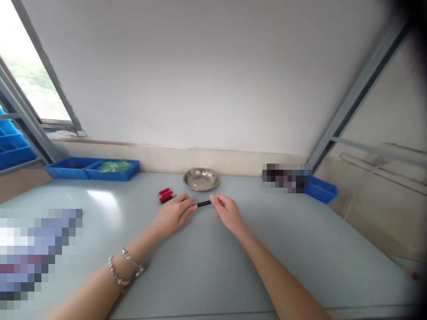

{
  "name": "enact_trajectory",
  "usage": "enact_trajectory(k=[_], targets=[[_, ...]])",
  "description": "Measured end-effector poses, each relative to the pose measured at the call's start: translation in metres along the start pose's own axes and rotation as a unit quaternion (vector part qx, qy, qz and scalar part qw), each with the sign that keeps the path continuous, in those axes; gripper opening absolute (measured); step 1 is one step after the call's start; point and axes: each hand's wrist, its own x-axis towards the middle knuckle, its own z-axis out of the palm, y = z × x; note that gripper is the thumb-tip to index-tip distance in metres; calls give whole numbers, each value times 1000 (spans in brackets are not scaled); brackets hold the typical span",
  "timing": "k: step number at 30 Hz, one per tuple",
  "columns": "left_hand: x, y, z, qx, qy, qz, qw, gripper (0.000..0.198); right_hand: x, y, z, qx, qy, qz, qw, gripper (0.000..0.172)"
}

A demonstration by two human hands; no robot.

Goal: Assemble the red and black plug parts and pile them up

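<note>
A small black cylinder with thin light-coloured ends spans the gap between my two hands, lying nearly level over the table. My left hand pinches its left end, and my right hand has its fingertips closed at the right end. Just beyond my left hand lie red cylinders of similar size, beside a black cylinder partly hidden by that hand. Behind the held piece stands a round shallow metal dish. What the cylinders are exactly cannot be made out.
Two blue bins stand at the back left, one with green plastic wrapping in it. Another blue bin is at the back right, next to a pixelated patch. The grey table meets a wall behind; metal frame posts rise at both sides.
</note>
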Motion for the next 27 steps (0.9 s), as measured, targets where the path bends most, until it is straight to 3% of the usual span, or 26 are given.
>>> enact_trajectory(k=[27], targets=[[0,0,-2,1,1,-12,1000,34,3,9,3,54,-16,-17,998,24]])
